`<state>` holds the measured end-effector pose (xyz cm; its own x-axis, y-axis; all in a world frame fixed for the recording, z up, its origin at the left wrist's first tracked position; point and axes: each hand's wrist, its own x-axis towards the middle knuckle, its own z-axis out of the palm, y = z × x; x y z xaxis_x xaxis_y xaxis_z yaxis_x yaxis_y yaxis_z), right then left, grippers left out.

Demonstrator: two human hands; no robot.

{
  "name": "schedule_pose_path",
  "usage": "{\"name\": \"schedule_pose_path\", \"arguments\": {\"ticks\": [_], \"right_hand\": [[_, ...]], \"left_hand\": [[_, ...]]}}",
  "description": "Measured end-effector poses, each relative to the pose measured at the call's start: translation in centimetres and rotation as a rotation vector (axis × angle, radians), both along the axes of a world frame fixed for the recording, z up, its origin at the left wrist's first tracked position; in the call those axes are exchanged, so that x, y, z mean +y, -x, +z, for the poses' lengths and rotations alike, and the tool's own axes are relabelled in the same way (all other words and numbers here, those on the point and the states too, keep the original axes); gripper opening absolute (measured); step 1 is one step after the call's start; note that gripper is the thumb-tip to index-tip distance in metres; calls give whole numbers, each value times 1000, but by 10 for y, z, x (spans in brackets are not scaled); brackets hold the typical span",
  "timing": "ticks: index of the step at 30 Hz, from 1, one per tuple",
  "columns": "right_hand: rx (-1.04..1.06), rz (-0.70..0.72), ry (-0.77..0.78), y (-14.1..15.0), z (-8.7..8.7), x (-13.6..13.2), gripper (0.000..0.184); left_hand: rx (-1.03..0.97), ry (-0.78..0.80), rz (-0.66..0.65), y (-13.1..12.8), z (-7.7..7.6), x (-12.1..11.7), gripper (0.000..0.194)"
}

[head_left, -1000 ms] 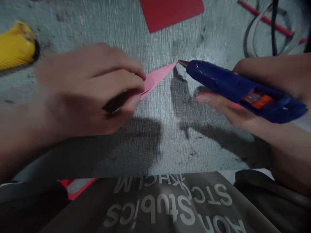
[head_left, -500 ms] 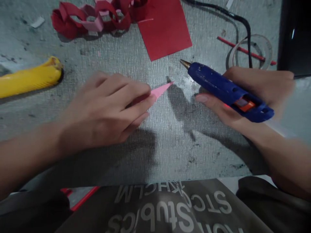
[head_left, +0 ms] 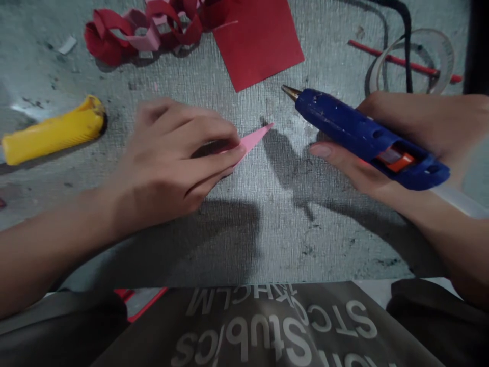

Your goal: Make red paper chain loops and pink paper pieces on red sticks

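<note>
My left hand (head_left: 173,158) pinches a pink paper strip (head_left: 254,138) whose pointed end sticks out to the right, low over the grey textured table (head_left: 267,224). My right hand (head_left: 385,148) grips a blue hot glue gun (head_left: 362,137); its brass nozzle points up and left, a short way above and to the right of the strip's tip. The nozzle and the paper are apart.
A yellow cutter handle (head_left: 53,133) lies at the left. At the back lie a red and pink paper chain (head_left: 141,30) and a red paper sheet (head_left: 260,41). A black cord (head_left: 407,46), a clear tape roll (head_left: 428,56) and a red stick (head_left: 397,61) lie back right.
The glue gun's nozzle touched the strip's tip a second ago and has since drawn away up and to the right. My left hand lowered the strip slightly. The view tilted up, revealing the paper chain.
</note>
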<state>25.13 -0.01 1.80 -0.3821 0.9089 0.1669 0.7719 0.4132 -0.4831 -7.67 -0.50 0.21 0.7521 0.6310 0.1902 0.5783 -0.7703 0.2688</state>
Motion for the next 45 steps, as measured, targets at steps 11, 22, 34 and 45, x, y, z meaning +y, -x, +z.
{"name": "schedule_pose_path", "arguments": {"ticks": [11,22,34,45], "right_hand": [[30,89,-177,3,1,-7,44],[173,50,-189,9,-8,-3,53],[174,-16,-42,8,2,-7,45],[161,-4,-66,6,0,-5,54]], "left_hand": [[35,-106,-229,-7,1,2,47],[53,-205,-234,-11,1,6,34],[105,-60,-159,-11,0,11,56],[295,-178,-100,-13,6,6,56]]}}
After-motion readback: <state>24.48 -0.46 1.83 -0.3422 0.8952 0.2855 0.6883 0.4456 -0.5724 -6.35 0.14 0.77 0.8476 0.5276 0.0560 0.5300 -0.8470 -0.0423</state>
